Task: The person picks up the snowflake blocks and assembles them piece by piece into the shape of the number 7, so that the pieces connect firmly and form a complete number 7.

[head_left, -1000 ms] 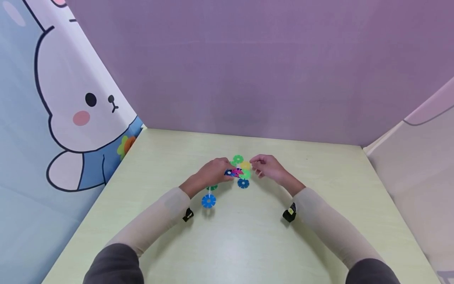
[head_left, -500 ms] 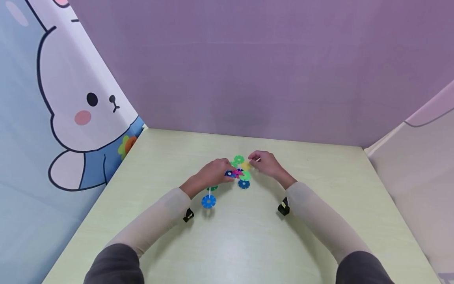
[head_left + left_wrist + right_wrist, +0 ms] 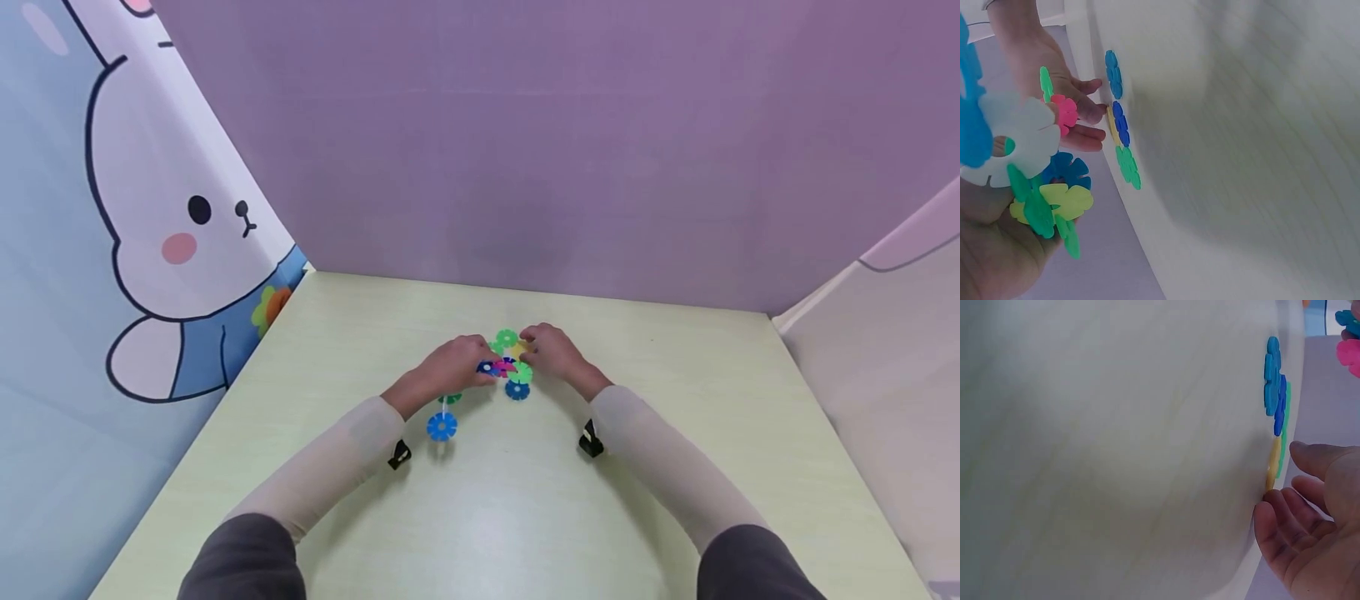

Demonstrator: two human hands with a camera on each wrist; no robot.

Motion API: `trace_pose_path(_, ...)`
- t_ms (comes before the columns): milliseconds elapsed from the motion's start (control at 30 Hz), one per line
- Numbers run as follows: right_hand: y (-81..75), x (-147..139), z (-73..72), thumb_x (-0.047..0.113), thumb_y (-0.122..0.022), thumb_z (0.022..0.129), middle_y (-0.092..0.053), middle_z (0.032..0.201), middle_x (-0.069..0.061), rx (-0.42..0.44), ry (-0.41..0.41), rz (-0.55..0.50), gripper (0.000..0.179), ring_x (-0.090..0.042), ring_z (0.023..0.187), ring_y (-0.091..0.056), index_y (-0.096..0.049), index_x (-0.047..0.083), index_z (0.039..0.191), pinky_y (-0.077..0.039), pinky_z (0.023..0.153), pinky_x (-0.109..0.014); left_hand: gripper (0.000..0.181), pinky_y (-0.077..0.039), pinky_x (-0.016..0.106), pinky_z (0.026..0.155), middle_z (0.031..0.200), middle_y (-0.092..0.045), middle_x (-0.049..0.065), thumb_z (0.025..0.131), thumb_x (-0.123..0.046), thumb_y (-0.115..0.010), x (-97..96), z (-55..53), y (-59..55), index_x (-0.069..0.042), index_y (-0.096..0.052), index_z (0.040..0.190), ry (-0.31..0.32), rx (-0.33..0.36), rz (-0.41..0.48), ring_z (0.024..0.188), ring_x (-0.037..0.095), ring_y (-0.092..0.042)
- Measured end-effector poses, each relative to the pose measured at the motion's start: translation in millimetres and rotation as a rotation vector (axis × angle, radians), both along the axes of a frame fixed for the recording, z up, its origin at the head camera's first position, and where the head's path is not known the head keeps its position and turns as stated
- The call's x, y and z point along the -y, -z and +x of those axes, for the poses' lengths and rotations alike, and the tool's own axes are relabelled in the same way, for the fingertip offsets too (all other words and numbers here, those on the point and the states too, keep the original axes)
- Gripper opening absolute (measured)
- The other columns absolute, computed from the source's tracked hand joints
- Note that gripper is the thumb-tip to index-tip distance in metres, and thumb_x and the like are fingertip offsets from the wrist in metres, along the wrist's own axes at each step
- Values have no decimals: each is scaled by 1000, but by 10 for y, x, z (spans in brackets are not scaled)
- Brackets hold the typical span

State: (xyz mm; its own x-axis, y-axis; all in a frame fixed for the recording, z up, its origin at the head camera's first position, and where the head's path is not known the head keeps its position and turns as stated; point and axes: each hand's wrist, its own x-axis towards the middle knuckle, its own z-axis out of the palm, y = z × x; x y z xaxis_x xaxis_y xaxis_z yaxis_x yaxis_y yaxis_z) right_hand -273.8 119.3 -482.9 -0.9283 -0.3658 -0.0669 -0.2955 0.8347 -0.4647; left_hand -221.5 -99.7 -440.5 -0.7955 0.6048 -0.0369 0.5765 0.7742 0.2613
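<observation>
While the left hand (image 3: 450,367) grips a linked cluster of multicoloured flower-shaped plastic discs (image 3: 1032,125) above the pale wooden table (image 3: 480,517), the right hand (image 3: 555,352), thumb and fingers apart, is at a flat yellow plastic disc (image 3: 1273,461) among blue and green discs (image 3: 1127,165) that a clumsy pinch could scatter.

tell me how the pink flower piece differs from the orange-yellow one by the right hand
Colour: the pink piece is vivid pink; the orange-yellow piece is a muted yellow.
Pose: the pink piece is raised off the table, in the cluster the left hand holds; the orange-yellow piece lies flat on the table, right at the fingertips of the right hand.
Shared: both are thin.
</observation>
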Motion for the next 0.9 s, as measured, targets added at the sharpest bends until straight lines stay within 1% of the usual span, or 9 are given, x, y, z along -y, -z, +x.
trace_pose_path(167, 10, 18, -18, 18, -72, 95, -67, 126, -17, -7, -8, 28, 43, -31, 118, -62, -63, 0, 133, -50, 106, -46, 43, -56, 35, 100, 123, -70, 8, 90, -33, -79, 5, -15, 14, -16, -71, 130, -1, 0, 0, 110, 20, -65)
trace_pose_path(400, 29, 36, -79, 16, -73, 94, -67, 121, -17, -16, -33, 68, 43, -30, 114, -61, -63, 0, 133, -51, 105, -45, 41, -57, 33, 97, 121, -70, 7, 91, -33, -79, 22, -43, -2, -17, -73, 128, -20, -2, 0, 105, 19, -65)
trace_pose_path(533, 28, 29, -100, 16, -73, 94, -67, 122, -18, -11, -36, 53, 43, -31, 115, -61, -64, -1, 132, -50, 106, -45, 41, -57, 33, 95, 119, -71, 8, 90, -32, -79, 25, -43, -11, -16, -73, 127, -21, -5, 11, 103, 18, -64)
trace_pose_path(733, 62, 13, -130, 16, -74, 93, -67, 121, -17, 15, -17, 25, 40, -30, 113, -60, -66, -1, 129, -51, 104, -44, 41, -57, 32, 96, 120, -70, 7, 90, -33, -79, 23, -36, -20, -18, -73, 128, -38, 22, 12, 104, 18, -64)
trace_pose_path(900, 81, -4, -122, 16, -76, 92, -66, 117, -16, -4, 1, 1, 38, -29, 110, -60, -67, 0, 125, -52, 101, -43, 41, -57, 33, 97, 120, -70, 7, 90, -32, -79, 24, -44, -9, -17, -73, 128, -41, 29, 23, 105, 19, -64)
